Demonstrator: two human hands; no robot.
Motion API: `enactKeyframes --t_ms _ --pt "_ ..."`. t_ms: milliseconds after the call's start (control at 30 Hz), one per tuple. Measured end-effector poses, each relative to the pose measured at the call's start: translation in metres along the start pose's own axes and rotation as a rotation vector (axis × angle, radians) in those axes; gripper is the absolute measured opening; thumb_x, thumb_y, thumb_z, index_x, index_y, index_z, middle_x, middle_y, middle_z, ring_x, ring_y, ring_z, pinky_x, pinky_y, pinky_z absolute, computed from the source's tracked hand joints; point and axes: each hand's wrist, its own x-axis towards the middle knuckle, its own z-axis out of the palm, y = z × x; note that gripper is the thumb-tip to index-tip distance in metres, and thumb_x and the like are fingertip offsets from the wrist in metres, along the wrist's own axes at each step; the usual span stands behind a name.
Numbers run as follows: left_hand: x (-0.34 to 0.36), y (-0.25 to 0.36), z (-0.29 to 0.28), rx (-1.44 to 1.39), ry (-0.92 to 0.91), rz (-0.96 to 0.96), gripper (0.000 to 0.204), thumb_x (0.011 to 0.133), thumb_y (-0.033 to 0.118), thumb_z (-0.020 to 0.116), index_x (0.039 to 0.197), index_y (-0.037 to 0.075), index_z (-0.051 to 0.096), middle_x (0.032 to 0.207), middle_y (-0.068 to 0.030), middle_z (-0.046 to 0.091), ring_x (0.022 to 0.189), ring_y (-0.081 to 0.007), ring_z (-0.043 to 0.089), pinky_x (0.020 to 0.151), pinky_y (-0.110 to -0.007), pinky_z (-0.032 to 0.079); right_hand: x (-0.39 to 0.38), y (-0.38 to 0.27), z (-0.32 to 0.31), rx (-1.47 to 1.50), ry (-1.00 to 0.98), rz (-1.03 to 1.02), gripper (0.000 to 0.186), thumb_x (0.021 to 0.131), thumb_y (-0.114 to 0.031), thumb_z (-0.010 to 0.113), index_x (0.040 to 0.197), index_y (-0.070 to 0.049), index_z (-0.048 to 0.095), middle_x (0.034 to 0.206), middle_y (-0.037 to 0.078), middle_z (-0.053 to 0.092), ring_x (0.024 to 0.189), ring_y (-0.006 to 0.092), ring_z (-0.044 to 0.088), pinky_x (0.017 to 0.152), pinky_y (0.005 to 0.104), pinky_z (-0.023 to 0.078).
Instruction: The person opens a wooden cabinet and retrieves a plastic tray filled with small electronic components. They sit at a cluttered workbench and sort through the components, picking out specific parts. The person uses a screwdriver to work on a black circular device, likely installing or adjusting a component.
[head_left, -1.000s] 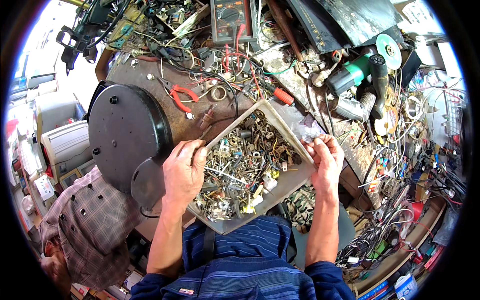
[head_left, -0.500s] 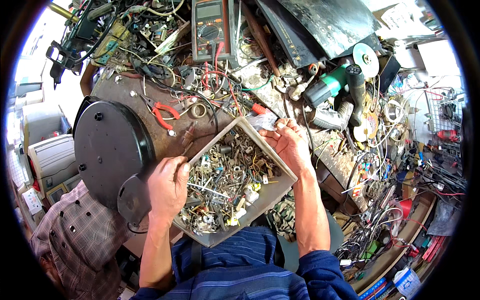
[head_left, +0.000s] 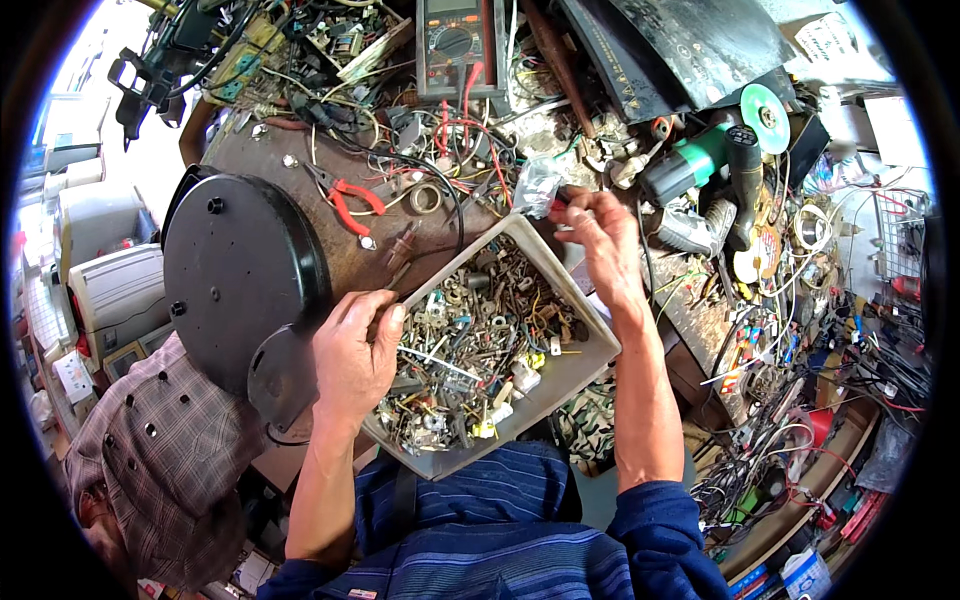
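A grimy square plastic tray, heaped with small metal and plastic parts, lies in front of my body. My left hand is closed on its left edge, thumb toward the inside. Beyond the tray's far right corner, my right hand reaches up with bent fingertips pinched at a crumpled clear plastic bag; a small red item beside them is too hidden to name. A large round black metal part stands just left of the tray. Red-handled pliers lie on the worktop behind it.
A multimeter sits at the back among tangled wires. Dark panels, a green power tool and a disc crowd the right. A plaid garment is at lower left; a box of cables is at lower right.
My right hand has moved from the tray's right edge up beyond its far corner, carrying the plastic bag upward. My left hand stays on the tray's left edge.
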Motion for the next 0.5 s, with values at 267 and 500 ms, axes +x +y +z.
enactKeyframes --t_ms 267,500 --pt "-0.016 0.001 -0.002 0.115 0.278 0.321 0.015 0.091 0.002 0.073 0.105 -0.003 0.072 0.106 -0.017 0.071 0.09 -0.0303 0.07 0.078 -0.039 0.058 -0.044 0.0 -0.048 0.05 0.263 0.001 0.013 0.102 -0.008 0.066 0.104 0.004 0.063 0.086 0.009 0.071 0.077 0.0146 0.068 0.073 0.0295 0.056" --pt "-0.034 0.042 0.037 0.212 -0.252 0.235 0.046 0.085 0.008 0.079 0.128 0.0 0.065 0.135 -0.02 0.061 0.124 -0.0417 0.058 0.106 -0.049 0.05 -0.097 0.011 -0.078 -0.074 0.435 -0.067 0.007 0.095 -0.002 0.071 0.097 0.002 0.067 0.085 0.006 0.07 0.073 0.0123 0.068 0.072 0.0267 0.056"
